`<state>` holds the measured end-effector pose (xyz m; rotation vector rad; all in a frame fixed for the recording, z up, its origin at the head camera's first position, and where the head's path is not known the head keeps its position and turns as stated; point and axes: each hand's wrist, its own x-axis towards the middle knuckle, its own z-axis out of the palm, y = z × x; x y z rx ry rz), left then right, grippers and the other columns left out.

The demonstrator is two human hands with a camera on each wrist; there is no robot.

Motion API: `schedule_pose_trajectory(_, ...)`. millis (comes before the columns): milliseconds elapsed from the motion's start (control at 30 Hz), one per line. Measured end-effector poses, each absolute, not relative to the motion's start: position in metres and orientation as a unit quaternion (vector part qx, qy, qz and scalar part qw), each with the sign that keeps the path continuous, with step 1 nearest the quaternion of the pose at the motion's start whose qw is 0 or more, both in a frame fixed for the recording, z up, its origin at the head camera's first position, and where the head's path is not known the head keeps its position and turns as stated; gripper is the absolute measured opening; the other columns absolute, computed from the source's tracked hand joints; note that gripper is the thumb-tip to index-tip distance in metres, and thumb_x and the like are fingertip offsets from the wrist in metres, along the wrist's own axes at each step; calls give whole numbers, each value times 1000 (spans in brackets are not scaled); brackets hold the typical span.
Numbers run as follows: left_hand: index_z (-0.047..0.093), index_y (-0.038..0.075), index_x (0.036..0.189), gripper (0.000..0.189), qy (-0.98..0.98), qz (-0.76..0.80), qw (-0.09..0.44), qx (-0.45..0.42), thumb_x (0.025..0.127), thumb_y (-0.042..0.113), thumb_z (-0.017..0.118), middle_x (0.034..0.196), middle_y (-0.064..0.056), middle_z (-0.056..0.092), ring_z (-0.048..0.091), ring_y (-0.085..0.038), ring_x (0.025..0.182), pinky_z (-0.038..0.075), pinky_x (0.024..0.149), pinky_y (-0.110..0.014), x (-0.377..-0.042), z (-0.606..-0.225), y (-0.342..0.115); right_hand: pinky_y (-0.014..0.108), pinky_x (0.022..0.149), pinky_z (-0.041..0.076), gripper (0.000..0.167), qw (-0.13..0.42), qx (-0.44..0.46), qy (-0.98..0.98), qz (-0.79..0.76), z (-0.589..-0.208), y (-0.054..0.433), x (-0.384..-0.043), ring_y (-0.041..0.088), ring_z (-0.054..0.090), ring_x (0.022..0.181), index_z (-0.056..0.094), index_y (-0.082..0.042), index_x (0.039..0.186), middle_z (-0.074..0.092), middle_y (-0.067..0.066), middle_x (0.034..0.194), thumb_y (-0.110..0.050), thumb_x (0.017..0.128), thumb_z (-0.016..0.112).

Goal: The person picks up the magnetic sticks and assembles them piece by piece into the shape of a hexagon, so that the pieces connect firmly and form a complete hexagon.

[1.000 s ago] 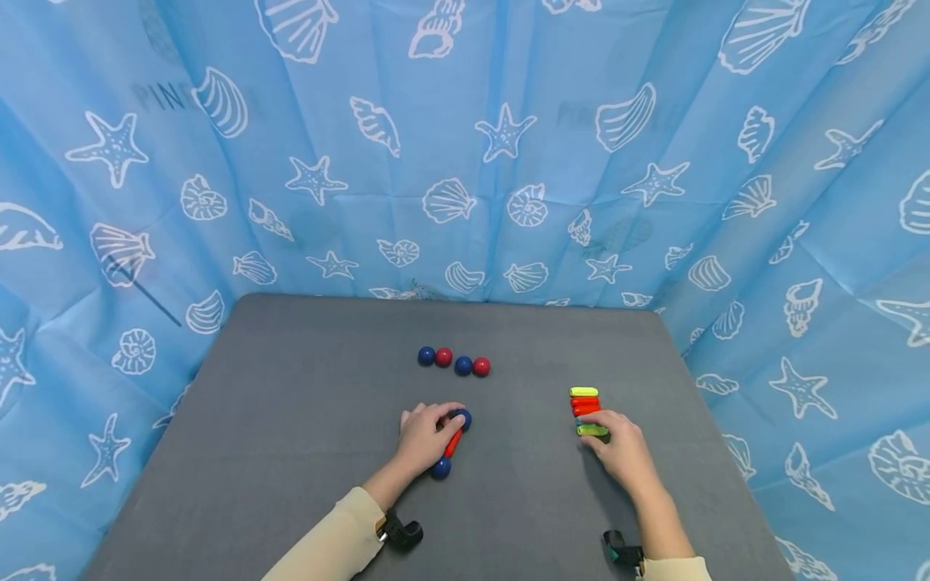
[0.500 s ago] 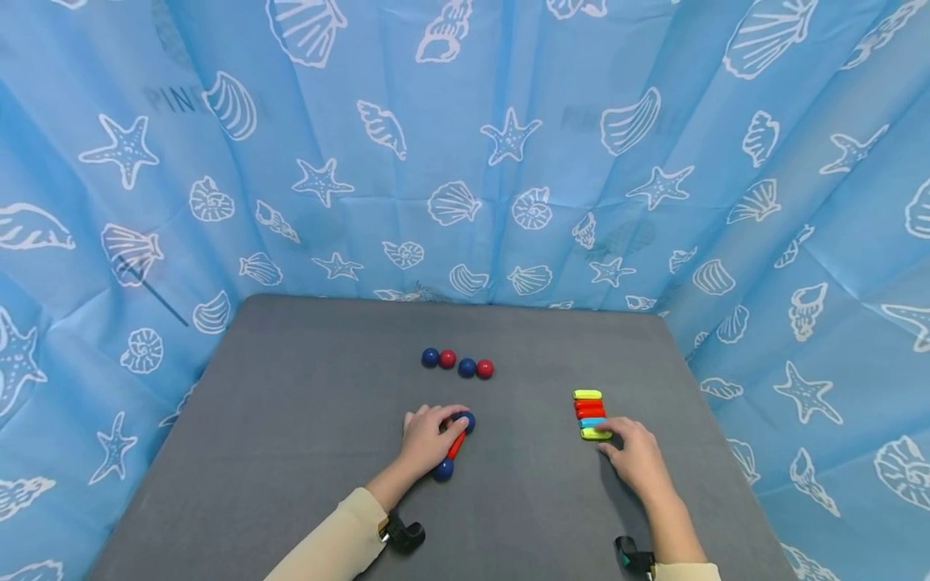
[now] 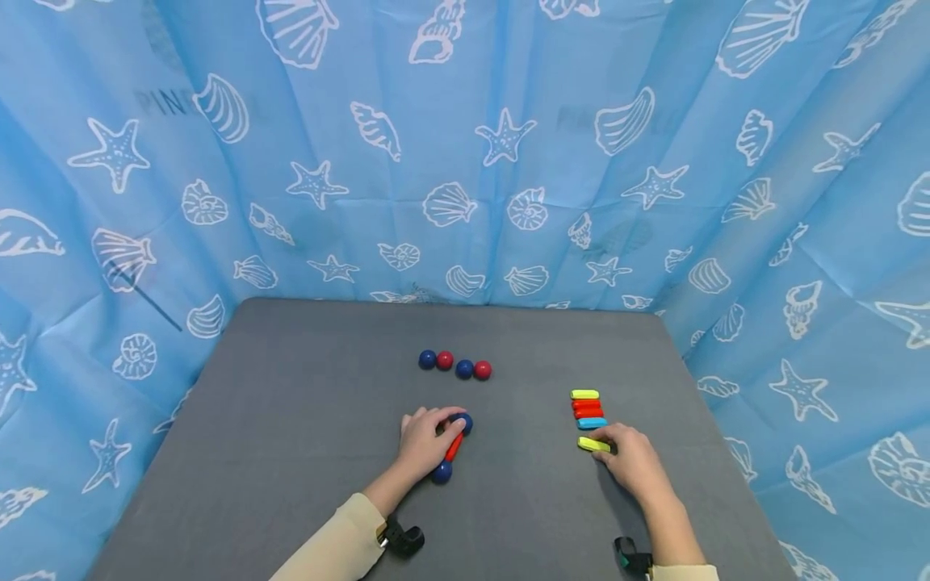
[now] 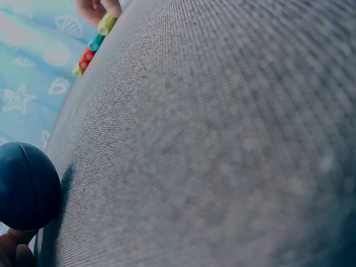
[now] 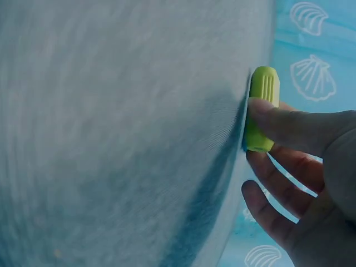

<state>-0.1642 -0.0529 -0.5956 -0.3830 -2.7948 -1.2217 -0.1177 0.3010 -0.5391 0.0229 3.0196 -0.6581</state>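
My left hand (image 3: 424, 438) grips the far blue ball (image 3: 462, 423) of a short piece on the table. A red stick (image 3: 454, 446) runs from that ball to a nearer blue ball (image 3: 441, 472); the hand hides part of the piece. In the left wrist view one blue ball (image 4: 28, 186) shows large, low at the left. Over on the right, my right hand (image 3: 634, 461) pinches a yellow-green stick (image 3: 593, 445) between thumb and fingers. The right wrist view shows the thumb pressed against the ribbed side of this stick (image 5: 263, 130), close to the tabletop.
Just beyond the right hand, a blue stick (image 3: 592, 423), red sticks (image 3: 588, 409) and another yellow-green stick (image 3: 584, 394) lie in a row. Farther back are blue balls (image 3: 427, 360) and red balls (image 3: 483, 370). A shell-patterned curtain (image 3: 465, 161) surrounds the grey table (image 3: 327, 347).
The right hand has taken hold of the nearest yellow-green stick and drawn it toward me, away from the blue one. The left hand stays on its ball.
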Motion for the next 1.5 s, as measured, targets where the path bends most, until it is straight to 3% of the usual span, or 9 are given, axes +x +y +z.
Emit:
schedule_pose_trajectory(300, 73, 27, 121, 29, -910, -395, 39, -121, 98, 42, 63, 76, 15, 56, 40, -7, 71, 24, 74, -34, -162, -595, -55, 52, 87, 52, 30, -48, -45, 967, -245, -529, 278, -126, 31, 67, 96, 75, -6, 109, 70, 11, 108, -4, 80, 82)
schedule_pose_trajectory(533, 74, 28, 120, 28, -908, -401, 36, -117, 98, 41, 64, 76, 16, 56, 41, -7, 71, 24, 74, -33, -162, -594, -55, 53, 89, 51, 27, -71, -81, 961, -256, -529, 253, -142, 31, 67, 101, 75, -9, 106, 70, 10, 108, -3, 81, 82)
schedule_pose_trajectory(800, 74, 29, 118, 26, -909, -397, 44, -120, 97, 42, 65, 76, 18, 57, 41, -5, 71, 25, 74, -32, -162, -597, -54, 46, 91, 52, 28, -38, -98, 954, -281, -530, 223, -157, 26, 66, 103, 76, -11, 108, 71, 5, 108, -7, 82, 82)
schedule_pose_trajectory(1500, 76, 28, 112, 27, -910, -400, 64, -94, 94, 46, 68, 75, 17, 56, 41, -4, 69, 26, 72, -31, -161, -597, -53, 45, 93, 52, 20, 12, -163, 955, -249, -544, 160, -177, 21, 64, 97, 77, -13, 104, 71, 1, 103, -11, 85, 81)
